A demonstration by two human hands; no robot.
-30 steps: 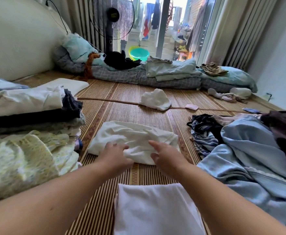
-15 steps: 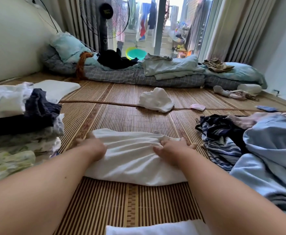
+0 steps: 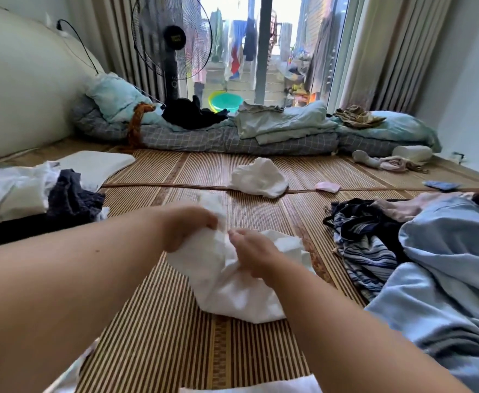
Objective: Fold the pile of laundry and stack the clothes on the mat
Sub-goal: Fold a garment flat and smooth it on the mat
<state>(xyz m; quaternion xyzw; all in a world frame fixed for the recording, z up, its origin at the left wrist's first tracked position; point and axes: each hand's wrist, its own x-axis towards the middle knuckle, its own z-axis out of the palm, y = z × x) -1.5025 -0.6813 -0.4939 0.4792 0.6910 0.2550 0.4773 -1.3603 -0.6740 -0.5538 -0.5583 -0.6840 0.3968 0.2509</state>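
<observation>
Garment: white cloth [image 3: 232, 282] sits centre of woven mat [image 3: 158, 347], bunched, half lifted, its lower edge on the mat.
L hand: left hand [image 3: 188, 226] at approx 11 o'clock of the cloth, fingers curled round a raised fold, gripping it.
R hand: right hand [image 3: 253, 252] just beside the left, fingers dug into the cloth's middle, pinching it; some motion blur, so exact finger lie is unclear.
Stack: folded stack [image 3: 20, 191] at 9 o'clock, white and dark pieces layered, top ones look rumpled.
Pile: unfolded laundry [image 3: 419, 251] at 3 o'clock, striped, dark and pale blue items tangled together.
Stray: crumpled white piece [image 3: 258, 178] at 12 o'clock, apart from both hands.
Risk 1: judging by the bunching, the fold may come out lopsided if edges aren't lined up w/ both hands so close together.
Risk 2: thin fabric prob. slips or re-creases when laid flat.
Risk 3: stack at 9 looks uneven; adding another piece could tip it.
Risk 4: loose pile near R elbow could get dragged in.
Writing: small yellow marks on the standing fan [image 3: 173, 39] hub, not legible; no other labels or brands readable.
</observation>
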